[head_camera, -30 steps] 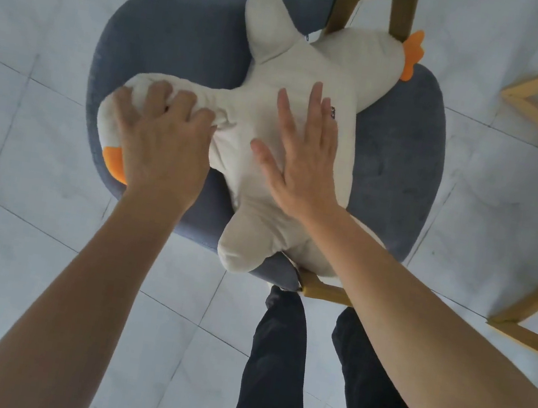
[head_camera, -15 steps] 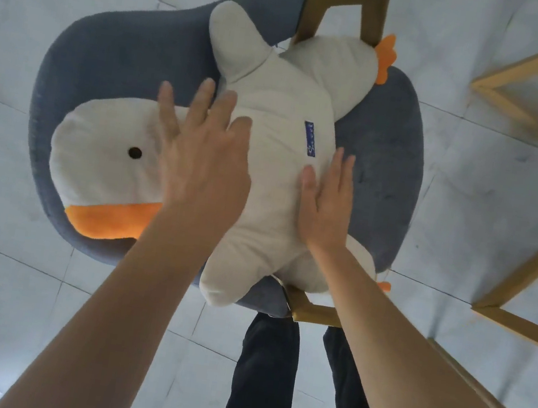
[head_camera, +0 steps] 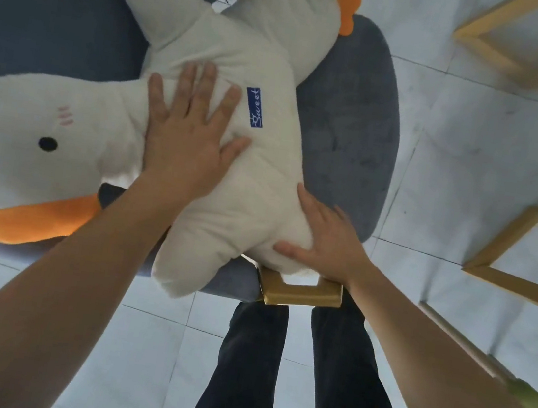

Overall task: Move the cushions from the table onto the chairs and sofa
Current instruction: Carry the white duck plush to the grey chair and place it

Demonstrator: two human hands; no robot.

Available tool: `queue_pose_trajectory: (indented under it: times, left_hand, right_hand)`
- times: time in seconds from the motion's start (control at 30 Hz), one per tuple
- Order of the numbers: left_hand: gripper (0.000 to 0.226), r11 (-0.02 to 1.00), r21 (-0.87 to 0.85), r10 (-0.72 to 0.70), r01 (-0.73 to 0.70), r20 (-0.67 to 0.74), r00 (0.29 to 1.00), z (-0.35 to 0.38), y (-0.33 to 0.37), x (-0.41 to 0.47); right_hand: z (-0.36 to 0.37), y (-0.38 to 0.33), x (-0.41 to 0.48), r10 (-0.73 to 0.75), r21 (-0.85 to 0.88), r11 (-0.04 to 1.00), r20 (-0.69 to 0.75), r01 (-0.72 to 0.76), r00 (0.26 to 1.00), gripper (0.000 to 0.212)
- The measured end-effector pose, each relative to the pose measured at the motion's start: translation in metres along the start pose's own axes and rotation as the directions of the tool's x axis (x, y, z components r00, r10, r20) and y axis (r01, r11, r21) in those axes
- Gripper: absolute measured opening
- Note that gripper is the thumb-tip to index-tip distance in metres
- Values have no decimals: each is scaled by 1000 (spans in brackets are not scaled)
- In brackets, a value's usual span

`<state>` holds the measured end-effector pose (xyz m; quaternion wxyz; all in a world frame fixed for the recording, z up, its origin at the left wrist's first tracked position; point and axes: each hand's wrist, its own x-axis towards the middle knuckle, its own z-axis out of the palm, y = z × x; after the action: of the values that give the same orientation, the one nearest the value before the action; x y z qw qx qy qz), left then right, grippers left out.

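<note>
lying across the seat of a grey-blue upholstered chair (head_camera: pixel 349 139): a white duck-shaped cushion (head_camera: pixel 257 181), head at the left with a black eye, pink cheek marks and an orange beak (head_camera: pixel 34 215), one wing pointing to the far left, another hanging over the near seat edge, an orange foot (head_camera: pixel 349 6) at the far right. sewn on the body, a small blue label (head_camera: pixel 255 107) (lettering reads "sweet").

pressed flat on the cushion's body just left of the label, the left hand (head_camera: pixel 186 143): fingers spread wide and straight, thumb out to the right, gripping nothing, palm down on the fabric.

at the near right edge of the cushion, the right hand (head_camera: pixel 327 243): fingers loosely extended and a little curved against the rounded lower end, thumb lying along the near side, resting on it rather than closed around it.

under the near edge of the seat, a gold-coloured chair frame (head_camera: pixel 300 291), touching the right wrist area. below that, dark trousers (head_camera: pixel 251 367) over pale floor tiles (head_camera: pixel 474 156). to the right, well apart from the chair, wooden frames (head_camera: pixel 497 243) on the floor.
</note>
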<state>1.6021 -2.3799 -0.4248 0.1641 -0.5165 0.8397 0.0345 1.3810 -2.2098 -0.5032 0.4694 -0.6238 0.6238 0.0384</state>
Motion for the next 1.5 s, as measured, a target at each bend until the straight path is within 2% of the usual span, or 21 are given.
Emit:
queue_pose_trajectory:
  times: [0.07, 0.17, 0.23, 0.3, 0.33, 0.4, 0.47, 0.53, 0.57, 0.63, 0.7, 0.73, 0.8, 0.9, 0.97, 1.07, 1.17, 1.27, 1.33, 1.4, 1.5]
  left_hand:
    - [72, 1000, -12, -2, 2, 7, 1000, 2, 13, 6]
    - [69, 999, 4, -43, 43, 22, 999, -2, 26, 10]
    - [62, 996, -42, -80, 78, -67, 995, -9, 28, 0]
    - [56, 990, -109, -104, 85, -183, 978, -13, 32, -27]
    - [58, 991, -115, -96, 75, -191, 977, -11, 35, -43]
    - [70, 996, -72, -54, 46, -113, 992, 0, 37, -70]
    - [77, 998, -49, -37, 33, -81, 996, 11, 33, -76]
    - [79, 997, -52, -61, 56, -97, 993, 16, 33, -67]
    - [79, 996, -60, -68, 61, -117, 991, 17, 35, -63]
    - [79, 995, -84, -75, 63, -160, 984, 23, 38, -60]
    - [78, 995, -83, -64, 49, -194, 979, 28, 35, -60]
    - [78, 995, -84, -61, 45, -198, 978, 29, 32, -58]
    - [79, 994, -101, -65, 45, -197, 978, 32, 31, -51]
    - [77, 990, -138, -57, 34, -167, 984, 30, 32, -50]
    - [73, 989, -144, -51, 27, -160, 986, 26, 28, -53]
    - [67, 989, -145, -30, 5, -174, 984, 20, 24, -59]
    - [64, 995, -101, 6, -23, -158, 987, 19, 27, -65]
    - [61, 998, -43, 35, -41, -126, 991, 21, 31, -74]
    - [59, 997, -70, 0, -11, -149, 989, 18, 31, -83]
    - [57, 991, -130, -50, 27, -172, 984, 14, 35, -101]
    - [56, 978, -178, -132, 106, -141, 981, 15, 52, -143]
  right_hand:
    - [2, 20, -2, 65, 52, 996, 68, -69, 996, 98]
    - [-6, 18, 11, 90, 55, 994, 126, -97, 988, 92]
    - [-14, 6, 18, 102, 157, 981, 104, -117, 989, 84]
    - [-28, -11, 29, 198, 392, 907, -69, -155, 978, 84]
    - [-37, -21, 39, 269, 473, 867, -183, -155, 946, 84]
    - [-64, -42, 68, 370, 552, 823, -346, -132, 862, 77]
    - [-95, -67, 102, 337, 504, 862, -489, -55, 804, 79]
    - [-121, -88, 139, 174, 296, 955, -632, 27, 755, 84]
    - [-128, -94, 158, 88, 179, 983, -651, 41, 754, 85]
    - [-136, -97, 191, -7, 10, 1000, -534, 14, 845, 88]
    - [-137, -92, 213, 16, -75, 996, -334, -44, 942, 91]
    - [-137, -90, 219, 32, -109, 992, -282, -65, 959, 92]
    - [-139, -91, 219, 41, -147, 986, -274, -84, 961, 90]
    - [-139, -95, 200, 6, -84, 996, -399, -43, 917, 76]
    - [-129, -95, 176, -59, 7, 998, -448, 70, 892, 71]
    - [-89, -88, 127, -157, 36, 982, -410, 188, 898, 63]
    - [-54, -77, 112, -155, -35, 988, -401, 154, 903, 66]
    - [-57, -81, 133, -87, -49, 996, -319, 76, 944, 68]
    - [-63, -87, 137, -83, -37, 996, -305, 75, 949, 69]
    - [-65, -89, 123, -106, 8, 993, -354, 117, 929, 69]
    - [-59, -74, 79, -116, 113, 979, -381, 171, 917, 68]
